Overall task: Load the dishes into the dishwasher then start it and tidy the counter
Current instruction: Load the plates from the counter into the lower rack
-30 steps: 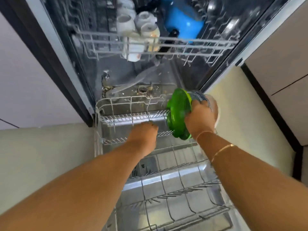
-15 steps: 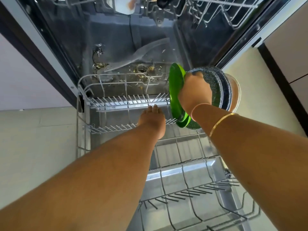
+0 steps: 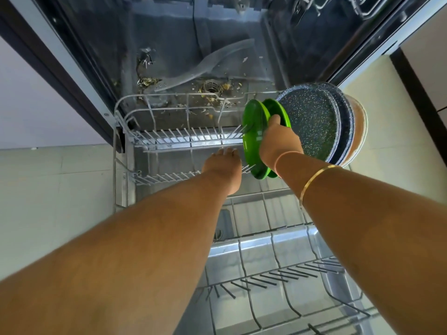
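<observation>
We see our right hand (image 3: 278, 143) clamped around a stack of plates held on edge over the far right corner of the pulled-out lower rack (image 3: 135, 139) of the dishwasher (image 3: 217, 44): two green plates (image 3: 254, 131) sit on the near-left side of the grip, with the thumb poking up between them and the speckled dark blue plates (image 3: 312, 122) behind, and a pale, orange-tinted plate (image 3: 360, 122) closes the stack on the right. The lower edge of the leftmost green plate hangs just beside the rear row of tines (image 3: 193, 136), touching or nearly so — we cannot tell which. How many blue plates there are is hard to settle, since their rims overlap; we count at least two. The fingers of that hand are hidden behind the stack. A thin gold bangle (image 3: 314, 177) rings the right forearm. Our left hand (image 3: 223, 165) reaches down between the two tine rows, knuckles towards us, fingers curled loosely and pointing away; whether it grips a wire or merely rests there is hidden from us. On the tub floor beyond the rack lie the spray arm (image 3: 208, 66) and the filter (image 3: 211, 87), with food scraps scattered around them. The upper rack (image 3: 362, 8) is cut off at the top edge, and the near end of the lower rack runs out of frame beneath our arms
</observation>
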`<state>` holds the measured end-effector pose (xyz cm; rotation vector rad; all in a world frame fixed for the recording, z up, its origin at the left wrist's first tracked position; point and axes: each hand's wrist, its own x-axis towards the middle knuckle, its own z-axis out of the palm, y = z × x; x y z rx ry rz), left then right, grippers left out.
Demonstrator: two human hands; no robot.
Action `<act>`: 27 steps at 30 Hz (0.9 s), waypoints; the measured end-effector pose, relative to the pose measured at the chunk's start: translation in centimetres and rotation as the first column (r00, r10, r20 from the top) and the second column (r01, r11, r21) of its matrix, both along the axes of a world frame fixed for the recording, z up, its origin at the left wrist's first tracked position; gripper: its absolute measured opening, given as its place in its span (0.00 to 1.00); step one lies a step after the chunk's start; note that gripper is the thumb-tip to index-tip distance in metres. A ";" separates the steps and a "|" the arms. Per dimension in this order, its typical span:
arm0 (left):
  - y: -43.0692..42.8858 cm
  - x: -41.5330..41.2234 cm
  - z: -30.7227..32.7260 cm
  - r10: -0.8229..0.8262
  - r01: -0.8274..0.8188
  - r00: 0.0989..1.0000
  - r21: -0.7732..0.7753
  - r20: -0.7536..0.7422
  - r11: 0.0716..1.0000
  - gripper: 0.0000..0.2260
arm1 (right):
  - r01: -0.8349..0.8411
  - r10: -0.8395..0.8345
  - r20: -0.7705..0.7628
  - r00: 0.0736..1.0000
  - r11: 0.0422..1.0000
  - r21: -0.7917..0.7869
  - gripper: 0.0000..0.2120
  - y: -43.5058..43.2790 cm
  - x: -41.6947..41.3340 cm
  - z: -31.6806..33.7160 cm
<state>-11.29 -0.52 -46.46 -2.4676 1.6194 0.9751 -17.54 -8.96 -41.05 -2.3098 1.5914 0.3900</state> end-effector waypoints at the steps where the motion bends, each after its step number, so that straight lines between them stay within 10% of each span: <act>1: 0.1 0.0 0.2 -0.003 0.003 1.000 -0.010 0.002 1.000 0.32 | -0.002 0.003 -0.013 1.000 1.000 0.002 0.32 0.2 -0.1 -0.1; 13: 3.2 4.3 13.7 0.035 0.009 0.987 -0.274 0.155 0.962 0.29 | -0.488 0.462 -0.159 0.872 0.807 -0.331 0.23 3.6 2.4 11.4; 27: 21.8 11.0 43.9 0.373 -0.231 0.880 -0.423 0.294 0.876 0.27 | -0.606 0.727 0.075 0.683 0.620 -0.498 0.21 20.6 11.3 38.1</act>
